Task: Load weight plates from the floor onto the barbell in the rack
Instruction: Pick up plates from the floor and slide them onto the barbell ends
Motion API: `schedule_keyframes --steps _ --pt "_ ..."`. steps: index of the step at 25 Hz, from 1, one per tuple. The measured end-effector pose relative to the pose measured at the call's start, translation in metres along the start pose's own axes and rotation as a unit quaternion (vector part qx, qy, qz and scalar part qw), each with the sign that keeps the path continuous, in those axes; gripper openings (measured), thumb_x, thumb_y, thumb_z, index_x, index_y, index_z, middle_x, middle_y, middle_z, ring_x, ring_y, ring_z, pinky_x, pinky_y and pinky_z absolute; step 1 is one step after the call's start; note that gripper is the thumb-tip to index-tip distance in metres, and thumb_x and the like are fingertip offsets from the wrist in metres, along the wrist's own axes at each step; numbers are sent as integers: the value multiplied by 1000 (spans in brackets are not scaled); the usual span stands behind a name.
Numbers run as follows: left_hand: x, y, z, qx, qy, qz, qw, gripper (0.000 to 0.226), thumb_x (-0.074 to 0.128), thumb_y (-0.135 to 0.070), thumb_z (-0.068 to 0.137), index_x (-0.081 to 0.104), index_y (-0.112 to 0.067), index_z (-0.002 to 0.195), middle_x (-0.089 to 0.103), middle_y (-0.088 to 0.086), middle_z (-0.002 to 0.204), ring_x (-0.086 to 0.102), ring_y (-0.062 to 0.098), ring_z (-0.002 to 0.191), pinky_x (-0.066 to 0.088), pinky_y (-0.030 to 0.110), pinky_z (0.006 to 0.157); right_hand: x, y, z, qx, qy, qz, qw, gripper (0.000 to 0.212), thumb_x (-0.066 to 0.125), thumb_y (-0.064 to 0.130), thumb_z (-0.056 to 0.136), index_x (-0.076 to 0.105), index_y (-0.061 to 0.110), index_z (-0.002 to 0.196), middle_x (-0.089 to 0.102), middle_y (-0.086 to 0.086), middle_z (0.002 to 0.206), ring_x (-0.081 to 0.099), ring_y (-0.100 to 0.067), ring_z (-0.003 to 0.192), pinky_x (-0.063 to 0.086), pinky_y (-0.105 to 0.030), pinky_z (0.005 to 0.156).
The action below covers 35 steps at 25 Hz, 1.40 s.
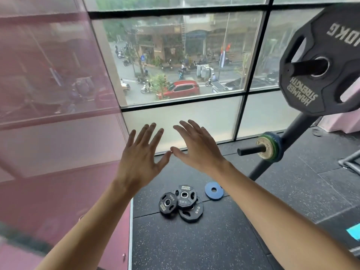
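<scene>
Both of my hands are raised in front of me with fingers spread, holding nothing: my left hand [141,152] and my right hand [196,146], thumbs nearly touching. Below them on the rubber floor lie three small black plates in an overlapping pile: a 5 kg plate [185,195], a smaller one [168,202] and another 5 kg plate [191,211] underneath. A blue plate [214,190] lies flat just to their right. At the upper right a black 10 kg plate [321,61] sits on the barbell sleeve [306,67].
The rack's black upright [288,139] slants down at the right, with a storage peg [251,151] carrying small coloured plates [269,146]. A large window wall [175,55] stands ahead. Pink mirrored wall [48,94] runs along the left. A small plate [317,131] lies on the far floor.
</scene>
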State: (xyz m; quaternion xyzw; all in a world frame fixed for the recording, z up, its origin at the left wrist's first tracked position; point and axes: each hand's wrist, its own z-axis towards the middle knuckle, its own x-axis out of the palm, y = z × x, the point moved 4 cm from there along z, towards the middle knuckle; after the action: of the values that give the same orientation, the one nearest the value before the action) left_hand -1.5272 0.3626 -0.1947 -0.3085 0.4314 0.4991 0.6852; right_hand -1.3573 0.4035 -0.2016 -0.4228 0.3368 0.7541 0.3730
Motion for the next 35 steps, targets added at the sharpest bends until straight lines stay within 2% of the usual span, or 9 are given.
schedule_keyframes --steps 4,8,12,14,18,21,27,31,35 --pt "54 20 41 -7 16 1 1000 71 29 -56 96 43 -12 150 40 13 156 36 31 146 25 54 120 42 -44 37 27 -5 21 999 58 56 43 93 46 15 142 48 -8 148 39 -28 140 40 -50 109" --pt "141 44 89 -27 21 -12 999 61 40 -49 96 52 -8 140 51 15 145 48 32 135 35 55 114 123 -98 77 70 -5 54 996 48 60 35 92 54 13 134 59 -7 135 53 -23 127 53 -43 93" --pt "284 71 137 -79 49 -53 994 52 46 -41 96 56 -6 131 57 14 133 52 30 121 45 51 104 255 -177 116 115 45 74 990 39 63 31 90 60 12 124 67 -5 116 66 -24 102 59 -42 79" --pt "363 83 149 -94 64 -70 991 48 48 -38 96 57 -5 130 58 14 131 52 29 120 47 51 103 326 -217 124 138 84 82 983 38 61 31 91 60 10 123 67 -6 117 65 -25 103 58 -43 80" --pt "527 103 157 -94 120 -88 984 42 53 -30 95 60 -2 126 61 16 126 57 32 115 45 50 104 463 -287 126 201 124 99 967 40 57 31 95 59 10 129 66 -4 125 62 -25 111 51 -38 86" --pt "649 108 144 -58 152 -92 982 39 54 -26 93 61 -1 122 62 15 119 61 31 104 50 45 97 573 -333 101 269 166 99 944 39 52 30 97 55 13 132 63 -5 128 59 -26 115 48 -38 85" --pt "898 107 63 -26 241 -106 964 29 59 -19 93 61 -3 117 62 12 108 64 29 83 53 40 69 817 -410 -19 406 251 99 873 36 51 21 98 51 7 131 66 -15 108 63 -34 93 51 -41 71" --pt "1025 119 10 -51 326 -96 939 25 55 -20 95 59 -4 114 58 12 110 62 33 90 50 44 69 933 -444 -91 510 305 99 798 34 51 23 98 45 3 126 60 -20 116 58 -40 103 40 -37 71" --pt "1091 127 -19 -5 407 -68 911 26 54 -28 97 54 -6 110 53 11 110 57 31 96 47 41 70 1002 -450 -109 524 328 106 779 38 54 24 96 43 1 124 57 -21 123 56 -41 111 37 -36 75"
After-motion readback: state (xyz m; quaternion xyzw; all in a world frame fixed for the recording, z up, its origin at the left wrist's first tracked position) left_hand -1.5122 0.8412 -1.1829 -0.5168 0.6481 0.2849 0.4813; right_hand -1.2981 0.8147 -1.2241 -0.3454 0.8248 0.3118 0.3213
